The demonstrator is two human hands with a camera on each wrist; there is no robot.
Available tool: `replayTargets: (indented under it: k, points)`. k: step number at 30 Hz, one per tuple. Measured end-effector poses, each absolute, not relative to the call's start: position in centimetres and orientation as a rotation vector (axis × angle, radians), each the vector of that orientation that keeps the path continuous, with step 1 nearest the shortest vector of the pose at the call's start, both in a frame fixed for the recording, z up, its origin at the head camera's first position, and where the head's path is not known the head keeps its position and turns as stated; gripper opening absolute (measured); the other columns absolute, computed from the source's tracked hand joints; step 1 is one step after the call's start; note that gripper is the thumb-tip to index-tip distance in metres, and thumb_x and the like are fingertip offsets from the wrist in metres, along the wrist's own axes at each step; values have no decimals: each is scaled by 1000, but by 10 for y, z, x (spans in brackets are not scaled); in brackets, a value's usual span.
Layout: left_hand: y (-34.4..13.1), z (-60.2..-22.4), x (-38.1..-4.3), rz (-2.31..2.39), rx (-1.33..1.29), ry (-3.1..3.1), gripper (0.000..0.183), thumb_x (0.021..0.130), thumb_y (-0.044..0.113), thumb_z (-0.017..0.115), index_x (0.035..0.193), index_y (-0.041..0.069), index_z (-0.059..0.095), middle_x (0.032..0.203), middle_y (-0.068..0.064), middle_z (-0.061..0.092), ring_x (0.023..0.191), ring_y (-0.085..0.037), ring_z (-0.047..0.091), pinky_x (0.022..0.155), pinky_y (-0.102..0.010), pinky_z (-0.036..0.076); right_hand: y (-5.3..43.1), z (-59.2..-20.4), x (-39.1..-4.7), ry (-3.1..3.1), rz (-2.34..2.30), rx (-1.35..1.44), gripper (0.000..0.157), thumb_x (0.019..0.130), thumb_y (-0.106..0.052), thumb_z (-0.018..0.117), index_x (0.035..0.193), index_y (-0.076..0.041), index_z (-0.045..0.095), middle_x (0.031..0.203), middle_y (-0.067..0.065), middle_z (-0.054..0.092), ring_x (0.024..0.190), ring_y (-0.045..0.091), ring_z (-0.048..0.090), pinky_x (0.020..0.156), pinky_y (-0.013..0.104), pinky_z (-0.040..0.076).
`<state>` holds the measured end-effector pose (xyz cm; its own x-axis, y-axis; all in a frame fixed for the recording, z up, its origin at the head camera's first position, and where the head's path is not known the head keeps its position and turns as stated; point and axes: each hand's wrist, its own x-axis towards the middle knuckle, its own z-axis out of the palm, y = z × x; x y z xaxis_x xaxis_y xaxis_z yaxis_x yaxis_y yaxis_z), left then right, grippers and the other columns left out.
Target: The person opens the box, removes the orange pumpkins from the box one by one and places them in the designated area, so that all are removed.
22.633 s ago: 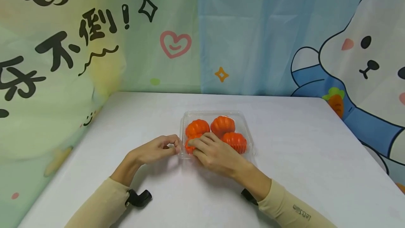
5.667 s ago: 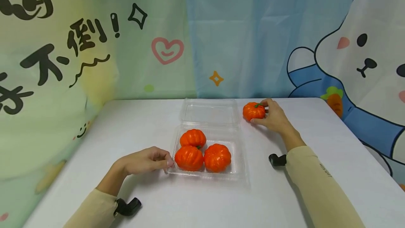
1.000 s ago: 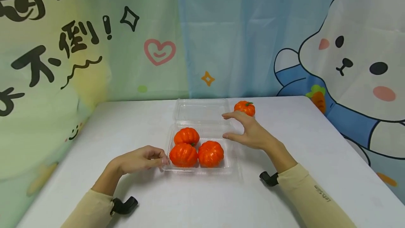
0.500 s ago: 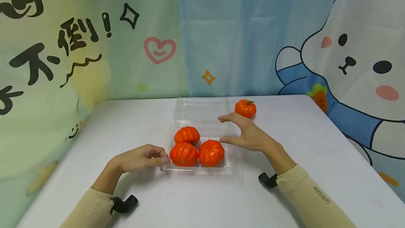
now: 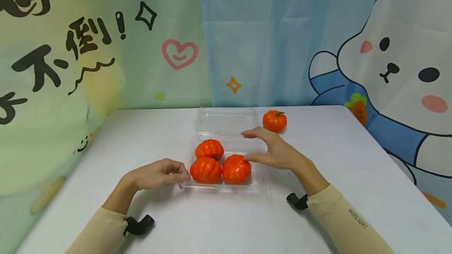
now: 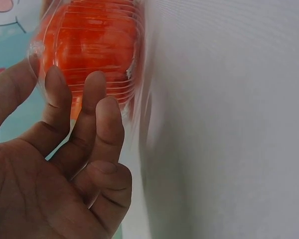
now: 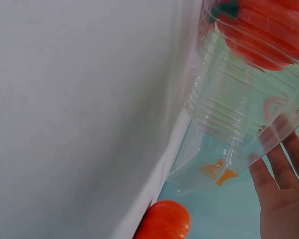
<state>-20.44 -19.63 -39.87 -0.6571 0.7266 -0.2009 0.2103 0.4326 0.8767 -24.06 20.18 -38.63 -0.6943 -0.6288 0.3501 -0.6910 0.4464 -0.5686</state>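
Observation:
A clear plastic clamshell container (image 5: 226, 186) lies with its lid (image 5: 226, 120) folded back. Inside sit three small orange model pumpkins: a rear-left pumpkin (image 5: 209, 149), a front-left pumpkin (image 5: 206, 170) and a front-right pumpkin (image 5: 236, 169). My left hand (image 5: 159, 173) pinches the container's left edge; in the left wrist view its fingers (image 6: 84, 119) bend against the ribbed wall. My right hand (image 5: 275, 150) hovers over the container's right side, thumb and fingers spread around nothing. Its thumb tip reaches the front-right pumpkin; contact is unclear. A fourth pumpkin (image 5: 274, 121) stands on the table behind that hand.
The white table (image 5: 212, 222) meets a printed curtain (image 5: 243, 34) at its far edge. A black wrist camera sits on the left wrist (image 5: 140, 225) and another on the right wrist (image 5: 297, 202). The opened lid extends almost to the far edge.
The container was closed over all four pumpkins, then opened. One pumpkin was set down at its back right and released. My right hand has since come left, toward the front-right pumpkin.

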Motion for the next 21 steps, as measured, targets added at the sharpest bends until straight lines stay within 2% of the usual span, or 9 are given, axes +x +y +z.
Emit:
replayTargets:
  k: [8,15,21]
  points:
    - [-196,-400,-205,1189,778,2101,20,105,23,58,104,8,70,94,-19,67,78,-11,46,70,-25,37,198,-386,-238,-2606,1114,1201,63,85,-30,86,140,-18,58,134,2,63,127,28,58,106,56,45]
    - [-199,-397,-206,1199,784,2110,21,105,24,59,104,7,70,97,-19,69,91,-19,53,77,-28,39,193,-385,-237,-2578,1103,1239,63,86,-32,85,141,-17,57,133,3,63,126,29,58,104,57,46]
    - [-197,-398,-207,1196,793,2096,20,105,23,58,104,7,70,95,-21,69,84,-13,49,73,-26,38,193,-385,-235,-2607,1103,1241,62,86,-34,85,139,-17,59,134,1,63,126,30,59,105,57,46]
